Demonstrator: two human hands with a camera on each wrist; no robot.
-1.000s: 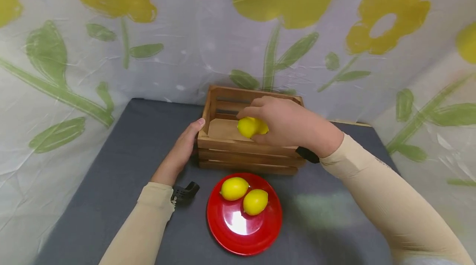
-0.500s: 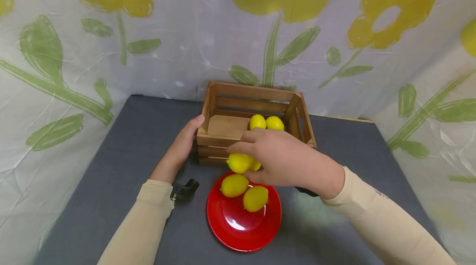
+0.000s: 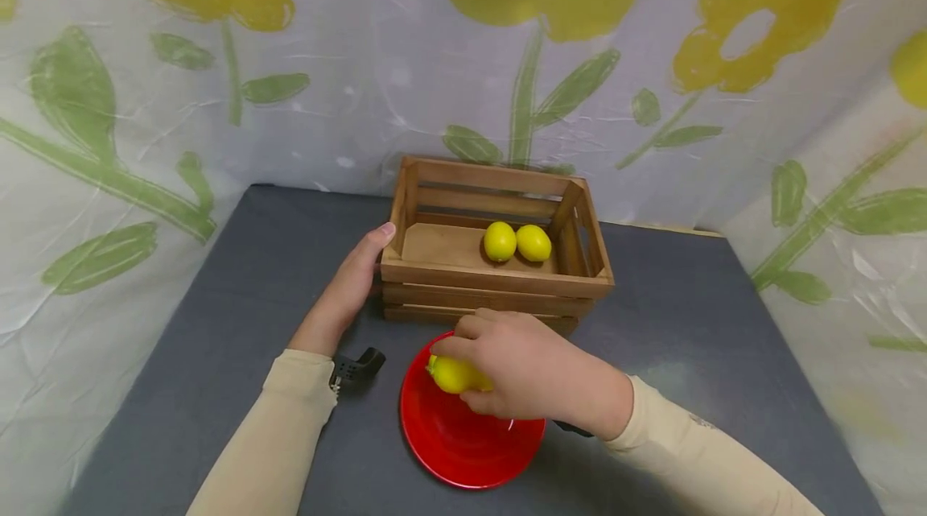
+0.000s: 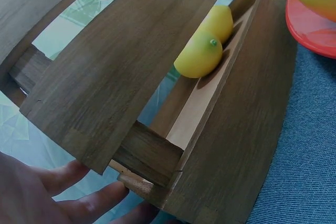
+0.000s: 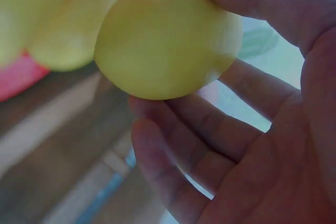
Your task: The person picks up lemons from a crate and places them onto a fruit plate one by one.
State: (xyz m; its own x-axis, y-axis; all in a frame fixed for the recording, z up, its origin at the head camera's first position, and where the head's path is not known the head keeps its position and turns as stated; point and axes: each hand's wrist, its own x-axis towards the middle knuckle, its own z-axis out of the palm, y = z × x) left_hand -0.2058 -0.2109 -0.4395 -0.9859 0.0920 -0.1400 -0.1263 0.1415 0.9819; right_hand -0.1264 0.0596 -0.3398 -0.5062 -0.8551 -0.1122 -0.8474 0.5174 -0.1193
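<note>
My right hand (image 3: pixel 532 371) is over the red plate (image 3: pixel 474 468), pinching a yellow lemon (image 3: pixel 456 377) between thumb and fingers. The right wrist view shows that lemon (image 5: pixel 163 43) close up, with blurred lemons (image 5: pixel 73 24) and part of the plate behind. From the head, the hand hides most of the plate's other lemons. At the left end of the slatted wooden crate (image 3: pixel 500 286), my left hand (image 3: pixel 348 282) rests with its thumb at the rim's corner. Its fingers (image 4: pixel 100 199) touch the crate's edge in the left wrist view. Two lemons (image 3: pixel 517 242) lie inside the crate.
A dark grey cloth covers the table (image 3: pixel 239 307). A white curtain (image 3: pixel 348 97) printed with yellow flowers hangs right behind the crate. The plate stands just in front of the crate. A black strap (image 3: pixel 358 365) juts from my left wrist.
My right hand has carried the lemon out of the crate, over its front rim and toward me to above the plate. Two lemons inside the crate have come into view. My left hand stays put.
</note>
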